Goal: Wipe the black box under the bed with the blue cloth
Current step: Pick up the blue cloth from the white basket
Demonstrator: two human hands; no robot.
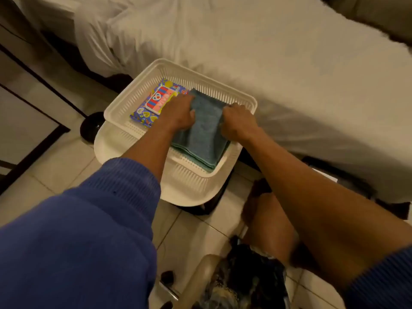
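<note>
Both hands are down in the white slatted basket point(138, 94), which sits on a white stand beside the bed point(289, 74), handy for anyone crouched on the tiled floor point(55, 166). The blue cloth point(204, 130) lies folded in a stack inside the basket, right between the two grips, and a bright wipes packet point(151, 103) lies flat just outside the left hand.

The left hand point(178, 113) has its fingers curled over the cloth's near-left edge, closed on the top fold as far as I can see. The right hand point(237, 122) pinches the opposite edge, fingers bunched together into the fabric. Taking both sides at once looks like a way to lift the top layer off the pile without dragging the rest along.

The black box itself I cannot pick out for certain; there is something dark under the bed's edge, beyond and to the outside of the right grip, mostly hidden by the sheet.
</note>
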